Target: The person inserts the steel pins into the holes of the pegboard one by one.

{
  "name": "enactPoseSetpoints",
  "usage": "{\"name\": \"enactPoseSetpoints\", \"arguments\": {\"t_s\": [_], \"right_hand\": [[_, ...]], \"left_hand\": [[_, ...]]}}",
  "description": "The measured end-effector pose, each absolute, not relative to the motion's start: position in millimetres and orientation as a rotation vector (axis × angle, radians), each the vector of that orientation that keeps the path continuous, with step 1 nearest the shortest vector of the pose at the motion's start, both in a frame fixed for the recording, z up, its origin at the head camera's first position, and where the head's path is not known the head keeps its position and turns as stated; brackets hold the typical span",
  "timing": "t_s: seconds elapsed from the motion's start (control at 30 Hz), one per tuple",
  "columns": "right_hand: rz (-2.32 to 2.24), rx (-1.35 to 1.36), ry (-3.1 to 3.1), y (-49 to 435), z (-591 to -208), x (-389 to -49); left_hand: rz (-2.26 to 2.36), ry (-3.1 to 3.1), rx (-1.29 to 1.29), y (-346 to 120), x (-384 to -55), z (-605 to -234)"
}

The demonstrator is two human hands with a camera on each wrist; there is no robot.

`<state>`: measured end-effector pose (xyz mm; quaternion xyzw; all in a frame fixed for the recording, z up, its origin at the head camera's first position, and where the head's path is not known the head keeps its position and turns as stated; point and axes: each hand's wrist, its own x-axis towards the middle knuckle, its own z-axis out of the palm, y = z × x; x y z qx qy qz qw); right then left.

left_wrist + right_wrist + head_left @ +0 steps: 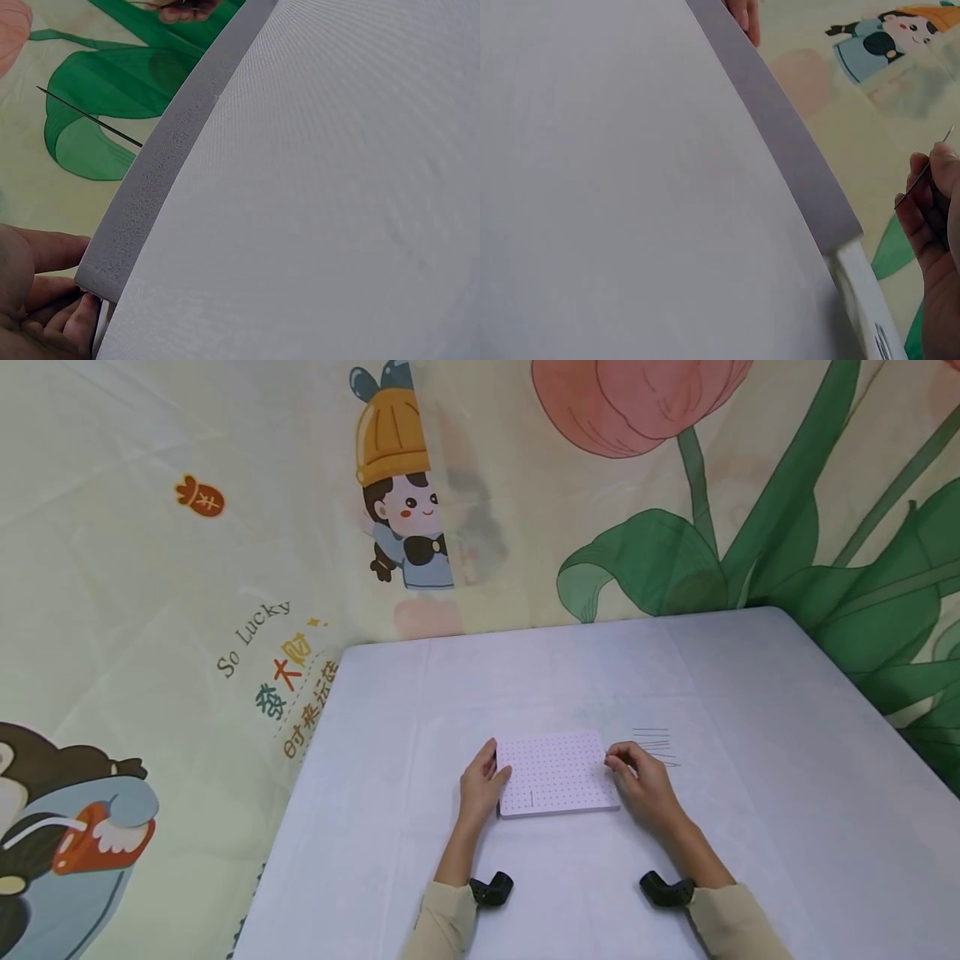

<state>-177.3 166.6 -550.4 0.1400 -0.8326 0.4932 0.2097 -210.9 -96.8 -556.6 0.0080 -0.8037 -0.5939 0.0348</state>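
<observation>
A pale, thick perforated board (570,772) covered in rows of small holes lies in front of me. At its left edge my left hand (480,785) grips it; in the left wrist view that hand (45,300) has fingers above and below the corner. One thin dark needle (94,118) stands up from the board, near its lower left in the head view. My right hand (647,783) is beside the board's right edge. Between thumb and fingers it pinches another thin needle (915,184), seen slanting in the right wrist view.
Several more thin needles (651,742) lie side by side on the white table (375,760), just beyond my right hand. A printed cloth (510,510) hangs behind the table's far edge. Black wrist devices (491,890) sit at both sleeves.
</observation>
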Motion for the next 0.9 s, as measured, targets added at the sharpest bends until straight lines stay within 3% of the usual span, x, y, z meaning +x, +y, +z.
{"name": "enactPoseSetpoints", "arguments": {"t_s": [0.53,0.9], "right_hand": [[1.695,0.814,-2.179,85.4,-520.7,-167.7],[1.672,0.969,-2.133,75.4,-544.7,-178.1]], "left_hand": [[-1.839,-2.451,-0.037,-97.9,-213.7,-560.1],[-1.869,-2.405,-0.087,-99.6,-213.3,-560.9]]}}
